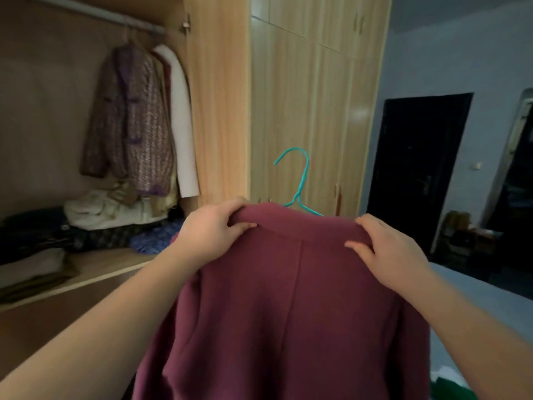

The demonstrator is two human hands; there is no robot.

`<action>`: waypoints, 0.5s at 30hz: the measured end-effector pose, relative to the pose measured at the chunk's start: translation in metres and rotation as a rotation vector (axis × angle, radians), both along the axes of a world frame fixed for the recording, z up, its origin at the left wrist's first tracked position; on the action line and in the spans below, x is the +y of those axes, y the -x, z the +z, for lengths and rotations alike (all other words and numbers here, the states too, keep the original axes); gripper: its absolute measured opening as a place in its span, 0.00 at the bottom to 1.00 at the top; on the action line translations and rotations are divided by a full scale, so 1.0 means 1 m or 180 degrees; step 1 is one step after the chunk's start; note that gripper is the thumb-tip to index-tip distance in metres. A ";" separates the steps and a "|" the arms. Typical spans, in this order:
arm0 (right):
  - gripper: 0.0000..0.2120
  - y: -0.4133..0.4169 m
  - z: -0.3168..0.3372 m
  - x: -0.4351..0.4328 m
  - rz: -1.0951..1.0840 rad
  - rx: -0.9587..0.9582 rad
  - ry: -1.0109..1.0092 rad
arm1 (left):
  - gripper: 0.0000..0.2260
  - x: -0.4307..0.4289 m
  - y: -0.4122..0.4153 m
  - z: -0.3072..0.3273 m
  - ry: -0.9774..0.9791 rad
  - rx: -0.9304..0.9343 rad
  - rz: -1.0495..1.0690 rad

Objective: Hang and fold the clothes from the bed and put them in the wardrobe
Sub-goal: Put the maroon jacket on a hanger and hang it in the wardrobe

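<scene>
1. Fingers [238,204] of left hand [215,226] and right hand [386,246]: curled over the collar, gripping the maroon jacket [288,313] at both shoulders.
2. Maroon jacket: already on teal hanger [302,180], held up beside the bed [476,298].
3. Wardrobe [219,111], open: hung garments [135,125] on rail [115,20], folded piles [115,215] below.
4. Outstanding, by judgement: hooking this jacket onto the rail.
</scene>
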State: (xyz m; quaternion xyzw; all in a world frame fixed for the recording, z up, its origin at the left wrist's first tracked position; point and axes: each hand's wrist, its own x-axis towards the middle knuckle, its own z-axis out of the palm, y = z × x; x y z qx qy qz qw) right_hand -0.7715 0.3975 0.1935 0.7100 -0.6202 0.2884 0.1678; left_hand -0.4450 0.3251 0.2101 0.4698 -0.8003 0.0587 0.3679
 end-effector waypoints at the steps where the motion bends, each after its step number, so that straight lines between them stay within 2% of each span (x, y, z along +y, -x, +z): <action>1: 0.15 -0.005 0.004 -0.006 0.0044 -0.0043 -0.0032 | 0.14 0.001 -0.012 0.003 0.0245 -0.0149 0.0135; 4: 0.17 -0.021 0.009 -0.023 0.0153 -0.0028 0.0061 | 0.18 0.008 -0.042 0.010 0.0905 -0.0473 0.0386; 6: 0.17 -0.036 0.011 -0.038 0.0218 0.0059 0.0192 | 0.19 0.013 -0.053 0.011 0.1197 -0.0463 0.0489; 11: 0.15 -0.088 0.028 -0.074 0.0944 0.0041 0.0062 | 0.15 0.022 -0.058 0.028 0.1341 -0.0665 0.0713; 15: 0.14 -0.089 0.051 -0.101 0.1164 0.0016 0.0523 | 0.16 0.019 -0.067 0.043 0.1200 -0.0608 0.1017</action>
